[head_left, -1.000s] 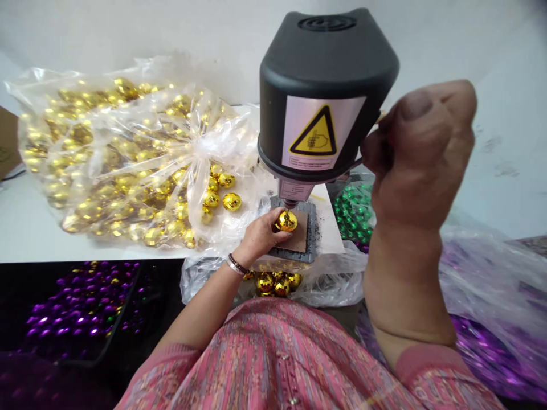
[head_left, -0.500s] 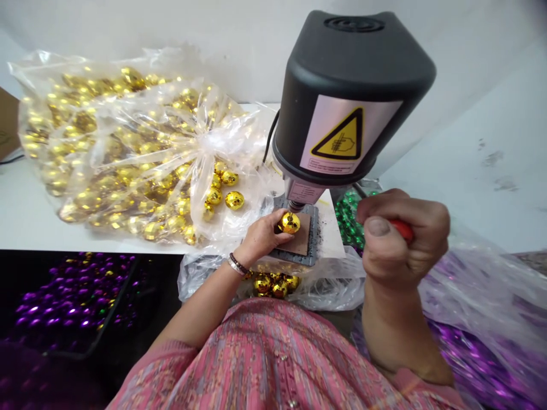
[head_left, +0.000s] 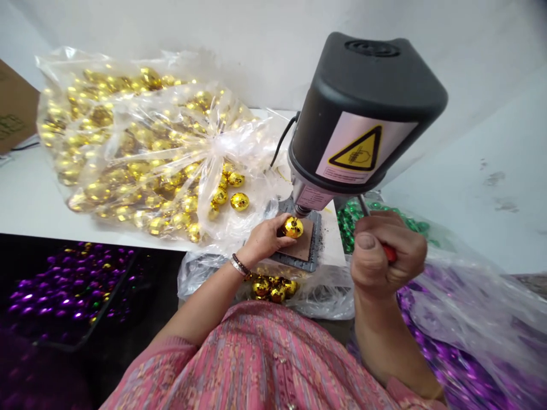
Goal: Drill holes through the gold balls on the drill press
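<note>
A shiny gold faceted ball [head_left: 294,228] is pinched between the thumb and fingers of my left hand [head_left: 265,236], above a brown pad [head_left: 301,249] on the dark base [head_left: 315,242] of a bench drill press. The press's black motor housing [head_left: 367,108] with a yellow warning label looms over it. Just above the ball is the chuck [head_left: 301,210]; whether a bit touches the ball I cannot tell. My right hand [head_left: 387,253] is wrapped round the press's lever [head_left: 390,253], whose red grip shows between the fingers.
A large clear bag of gold balls [head_left: 137,165] covers the left of the white table [head_left: 25,199]; several loose balls [head_left: 240,201] lie at its mouth. Gold balls [head_left: 276,287] rest in plastic below the table edge. Green balls [head_left: 348,219] and purple ones [head_left: 453,347] are at right, purple also in a dark crate [head_left: 64,285].
My right hand has come down and left with the lever. The whole view has shifted slightly. My left hand still holds the gold ball under the chuck.
</note>
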### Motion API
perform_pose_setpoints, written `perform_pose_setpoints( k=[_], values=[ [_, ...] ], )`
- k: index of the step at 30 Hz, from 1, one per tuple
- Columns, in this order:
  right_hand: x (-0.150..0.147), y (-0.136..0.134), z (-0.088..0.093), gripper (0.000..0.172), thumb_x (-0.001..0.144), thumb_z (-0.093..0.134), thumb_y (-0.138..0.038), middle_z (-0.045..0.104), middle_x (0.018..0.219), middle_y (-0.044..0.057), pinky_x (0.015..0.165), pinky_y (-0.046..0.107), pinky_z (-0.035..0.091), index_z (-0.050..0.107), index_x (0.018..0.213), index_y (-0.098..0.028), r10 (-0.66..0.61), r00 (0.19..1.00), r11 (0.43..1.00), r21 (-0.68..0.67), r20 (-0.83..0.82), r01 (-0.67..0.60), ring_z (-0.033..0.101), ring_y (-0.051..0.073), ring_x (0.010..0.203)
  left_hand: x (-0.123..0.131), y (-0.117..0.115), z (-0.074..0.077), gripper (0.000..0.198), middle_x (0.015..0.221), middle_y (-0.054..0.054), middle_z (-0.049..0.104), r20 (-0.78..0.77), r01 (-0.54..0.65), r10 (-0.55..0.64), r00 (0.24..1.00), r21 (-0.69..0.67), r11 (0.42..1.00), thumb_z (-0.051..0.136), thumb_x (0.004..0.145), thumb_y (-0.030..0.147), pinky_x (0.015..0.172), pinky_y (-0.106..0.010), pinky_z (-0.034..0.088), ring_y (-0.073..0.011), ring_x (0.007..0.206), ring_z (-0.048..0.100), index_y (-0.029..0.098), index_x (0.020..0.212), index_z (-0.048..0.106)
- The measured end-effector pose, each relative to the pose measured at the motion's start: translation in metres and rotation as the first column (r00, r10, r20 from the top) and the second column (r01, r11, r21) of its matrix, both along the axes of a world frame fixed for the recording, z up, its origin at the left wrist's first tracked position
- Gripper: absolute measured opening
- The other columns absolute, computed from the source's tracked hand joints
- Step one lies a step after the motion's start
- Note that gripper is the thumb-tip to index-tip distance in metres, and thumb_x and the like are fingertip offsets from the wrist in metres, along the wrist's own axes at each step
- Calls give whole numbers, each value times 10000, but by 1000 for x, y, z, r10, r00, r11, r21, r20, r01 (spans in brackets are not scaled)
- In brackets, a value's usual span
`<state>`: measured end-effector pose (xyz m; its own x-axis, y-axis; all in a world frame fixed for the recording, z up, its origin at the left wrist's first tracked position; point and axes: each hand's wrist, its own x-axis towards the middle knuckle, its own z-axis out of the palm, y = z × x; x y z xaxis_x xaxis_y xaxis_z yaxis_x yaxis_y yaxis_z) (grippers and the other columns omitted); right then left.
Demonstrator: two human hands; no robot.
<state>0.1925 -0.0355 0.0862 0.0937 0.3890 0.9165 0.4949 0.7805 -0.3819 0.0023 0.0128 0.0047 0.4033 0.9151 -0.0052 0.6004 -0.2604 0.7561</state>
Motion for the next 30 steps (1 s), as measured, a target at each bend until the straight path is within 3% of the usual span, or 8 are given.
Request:
perform_pose_setpoints(
  k=[13,20,25,30],
  values=[
    [0,5,-19,172,814,591,-169,575,710,-29,733,331,487,449,721,-193,-72,997,994,76,-12,73,559,99,687,1,-2,-3,477,1066,-24,733,-37,-13,14,999,37,999,759,795,353,785,-286,464,-237,954,676,232,1238,628],
    [-5,4,-30,185,817,597,-188,557,680,-33,689,300,470,459,694,-190,-79,997,995,61,-26,80,545,96,679,1,-2,-2,478,1075,-21,734,-18,-13,14,1000,19,1000,760,788,341,808,-285,463,-235,969,675,237,1235,629],
    [-12,8,-2,327,914,521,-366,468,573,-44,586,267,405,461,648,-186,-123,987,990,51,-100,129,476,71,548,1,-2,-1,494,1074,-15,730,16,-20,20,1000,11,1000,765,775,329,833,-296,472,-230,966,670,232,1240,631],
    [-16,18,39,301,948,503,-431,441,574,-73,508,206,334,518,796,-172,-210,942,977,-36,-263,208,472,27,498,-3,-5,1,541,1125,-16,712,126,32,-30,992,-10,999,751,743,210,918,-314,481,-219,1024,652,212,1266,613]
  ],
)
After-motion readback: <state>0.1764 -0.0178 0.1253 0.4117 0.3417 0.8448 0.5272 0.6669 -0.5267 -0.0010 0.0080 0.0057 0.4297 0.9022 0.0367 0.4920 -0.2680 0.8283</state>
